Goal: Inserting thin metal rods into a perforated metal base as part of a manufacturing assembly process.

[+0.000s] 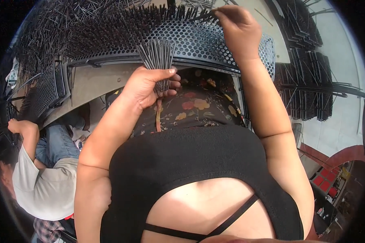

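Observation:
My left hand [148,83] is wrapped round a bundle of thin dark grey rods [158,54], their upper ends fanned out over the near edge of a perforated metal rack [186,42]. Dark rods [109,36] stand upright in many holes across the rack's left part and along its far edge. At the far edge, right of the middle, my right hand [241,30] has its thumb and fingertips pinched on a thin dark rod [207,16]. Part of that rod blends with the standing ones. Bare holes show in the middle and right of the rack.
Loose rods [40,36] lie heaped at the far left. Another perforated rack [50,87] stands near a co-worker in a grey shirt [48,190]. Racks full of dark rods [304,85] hang on the right. The pale table [95,79] shows below the rack.

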Demonstrator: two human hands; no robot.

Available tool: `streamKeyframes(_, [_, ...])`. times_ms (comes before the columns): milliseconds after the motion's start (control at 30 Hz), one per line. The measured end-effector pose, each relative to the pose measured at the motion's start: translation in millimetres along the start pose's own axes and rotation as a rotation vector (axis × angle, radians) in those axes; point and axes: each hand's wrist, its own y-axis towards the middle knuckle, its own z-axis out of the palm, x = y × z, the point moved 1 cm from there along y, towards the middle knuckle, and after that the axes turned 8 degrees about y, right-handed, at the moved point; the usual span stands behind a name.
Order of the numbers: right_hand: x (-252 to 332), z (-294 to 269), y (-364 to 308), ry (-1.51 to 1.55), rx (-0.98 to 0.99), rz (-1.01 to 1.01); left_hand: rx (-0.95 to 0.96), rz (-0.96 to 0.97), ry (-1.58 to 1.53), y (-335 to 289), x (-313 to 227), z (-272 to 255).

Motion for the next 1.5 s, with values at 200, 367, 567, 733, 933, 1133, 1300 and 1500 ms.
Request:
streamKeyframes(200, [9,-5,4,-0.121,0.024,-0.002,0.060,0.001,-0.053,-4,-4,-2])
streamKeyframes(367, [-5,-12,3,0.054,0.014,-0.033,0.154,0.014,-0.121,-6,-5,2])
streamKeyframes(567, [-4,-12,3,0.012,0.029,0.000,0.163,0.011,-0.154,-4,-3,-5])
streamKeyframes(733, [-3,-11,5,0.022,0.012,0.028,0.135,0.023,-0.071,-3,-1,-7])
streamKeyframes(933, [8,9,21,-0.233,0.238,-0.154,0.146,-0.005,-0.120,-2,-2,-4])
streamKeyframes(1133, [15,24,29,-0.270,0.306,-0.226,0.121,-0.027,-0.115,2,0,-6])
streamKeyframes(1300, [7,27,29,-0.299,0.322,-0.251,0.094,0.011,-0.012,1,4,0])
streamKeyframes(1500, [17,26,28,-0.401,0.319,-0.243,0.054,0.034,-0.008,3,6,-1])
